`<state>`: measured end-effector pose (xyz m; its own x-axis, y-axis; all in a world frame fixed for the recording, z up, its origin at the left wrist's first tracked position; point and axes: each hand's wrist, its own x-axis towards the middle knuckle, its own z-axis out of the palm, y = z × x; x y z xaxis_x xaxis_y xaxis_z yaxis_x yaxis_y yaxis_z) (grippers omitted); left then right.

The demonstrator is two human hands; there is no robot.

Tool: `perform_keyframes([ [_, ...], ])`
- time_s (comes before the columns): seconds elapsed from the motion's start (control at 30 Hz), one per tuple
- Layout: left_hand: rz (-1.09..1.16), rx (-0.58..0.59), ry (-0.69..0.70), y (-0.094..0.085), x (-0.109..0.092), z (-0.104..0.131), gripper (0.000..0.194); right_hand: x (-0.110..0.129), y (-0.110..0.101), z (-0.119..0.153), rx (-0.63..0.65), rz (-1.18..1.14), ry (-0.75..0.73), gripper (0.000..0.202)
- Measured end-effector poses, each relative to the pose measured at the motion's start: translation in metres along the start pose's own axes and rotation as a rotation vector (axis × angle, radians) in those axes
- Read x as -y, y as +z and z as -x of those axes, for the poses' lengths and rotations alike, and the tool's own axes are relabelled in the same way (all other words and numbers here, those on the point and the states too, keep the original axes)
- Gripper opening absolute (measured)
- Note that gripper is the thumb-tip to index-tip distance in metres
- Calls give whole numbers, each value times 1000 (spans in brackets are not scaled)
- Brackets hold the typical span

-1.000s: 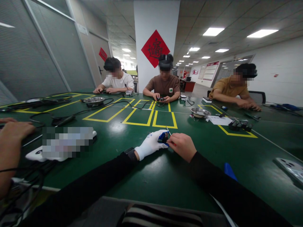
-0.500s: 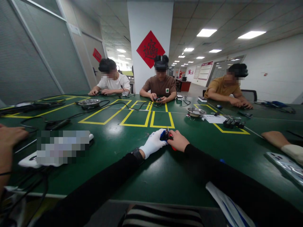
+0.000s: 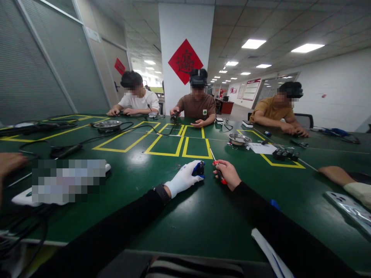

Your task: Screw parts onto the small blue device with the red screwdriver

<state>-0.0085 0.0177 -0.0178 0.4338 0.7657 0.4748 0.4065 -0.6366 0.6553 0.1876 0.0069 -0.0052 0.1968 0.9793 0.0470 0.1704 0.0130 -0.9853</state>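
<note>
Black and compact, with a bright metallic round top, the small part (image 3: 201, 168) is held upright just above or on the green table (image 3: 174, 224); which of the two cannot be told. It is clasped in the curled fingers of the left hand (image 3: 185, 177), over which a white glove with blue on the palm side is worn. Its lower body is partly hidden by the glove, and no lettering can be made out on it.

A screwdriver (image 3: 222, 178) with a red-and-black handle is gripped in the bare fingers of the right hand (image 3: 229, 174), its thin metal shaft pointed up and away, apart from the small part. No brand can be read on the handle.

Blue printing is seen on the back of the glove, too small to be read. On the pillar (image 3: 187, 23), a red diamond sign (image 3: 181, 61) is marked with dark, composite Chinese lettering. A green emblem is borne on a white patch (image 3: 205, 112) on a person's brown shirt. Faint print on the paper (image 3: 262, 148) beside the metal bowl (image 3: 240, 139) cannot be read. Tiny metal pieces (image 3: 179, 166) are seen near the glove.
</note>
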Motion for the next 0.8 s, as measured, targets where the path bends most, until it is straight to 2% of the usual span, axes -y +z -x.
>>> perform_keyframes([
  [0.13,104,57,-85,-4,-4,1,55,8,1,10,67,-133,39,20],
  [0.27,149,75,-176,-4,-6,0,57,10,2,17,154,-326,126,31],
  [0.4,111,57,-149,-4,-7,1,57,9,4,17,264,-573,181,29],
  [0.53,107,57,-124,-3,-5,1,57,11,5,14,206,-701,117,20],
  [0.67,78,26,-67,0,-6,1,63,19,3,14,284,-830,76,14],
  [0.8,81,4,-3,1,-8,2,68,28,0,18,303,-1009,65,19],
])
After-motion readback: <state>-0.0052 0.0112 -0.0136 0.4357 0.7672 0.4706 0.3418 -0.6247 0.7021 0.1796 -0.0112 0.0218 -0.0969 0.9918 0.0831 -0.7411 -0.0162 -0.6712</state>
